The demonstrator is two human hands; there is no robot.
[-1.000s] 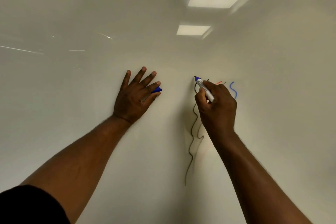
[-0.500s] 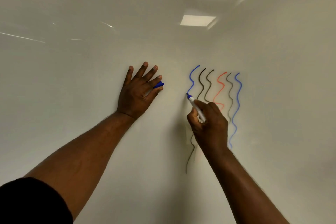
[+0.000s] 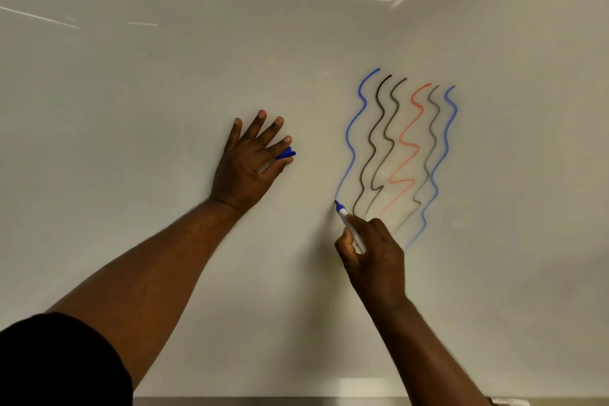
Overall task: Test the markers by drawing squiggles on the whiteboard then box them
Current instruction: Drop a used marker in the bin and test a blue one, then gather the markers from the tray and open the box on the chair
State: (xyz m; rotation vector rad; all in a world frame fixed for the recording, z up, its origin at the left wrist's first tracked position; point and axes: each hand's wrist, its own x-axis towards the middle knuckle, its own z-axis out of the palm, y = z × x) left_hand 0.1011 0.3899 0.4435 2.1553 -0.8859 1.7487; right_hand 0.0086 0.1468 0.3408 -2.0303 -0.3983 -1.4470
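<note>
Six squiggles [image 3: 400, 155]; right hand [image 3: 372, 257] grips marker [image 3: 351, 227], left hand [image 3: 250, 161] pinches cap [image 3: 286, 153]

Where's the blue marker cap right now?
In the head view, the blue marker cap is tucked between the fingers of the left hand, which is spread flat on the whiteboard, left of the squiggles.

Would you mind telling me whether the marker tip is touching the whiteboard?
Touching: in the head view the marker tip meets the whiteboard at the leftmost blue squiggle's lower end.
</note>
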